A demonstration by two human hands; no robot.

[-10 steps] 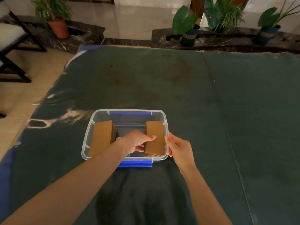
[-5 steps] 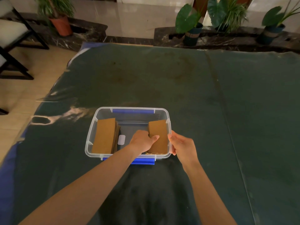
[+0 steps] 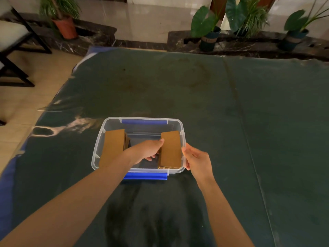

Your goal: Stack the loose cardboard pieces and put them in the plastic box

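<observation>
Two cardboard stacks [image 3: 114, 147] [image 3: 171, 148] sit in our plastic box [image 3: 142, 120]. Our left hand [image 3: 146, 150] curls against the right stack; our right hand [image 3: 195, 159] grips the box's rim.

Both arms are bare and reach forward from the bottom edge; the left arm is long and slants up toward the right, and the right arm goes up and leans a little to the left. The left hand [image 3: 147, 151] is turned with its back up; its fingers curl down and under, and the thumb points to the right along the top. The right hand [image 3: 196, 160] stands more on its side, with the thumb on top; its fingers are bent in toward the left hand, not flat and not a tight fist. The two hands are near each other but do not touch.
</observation>
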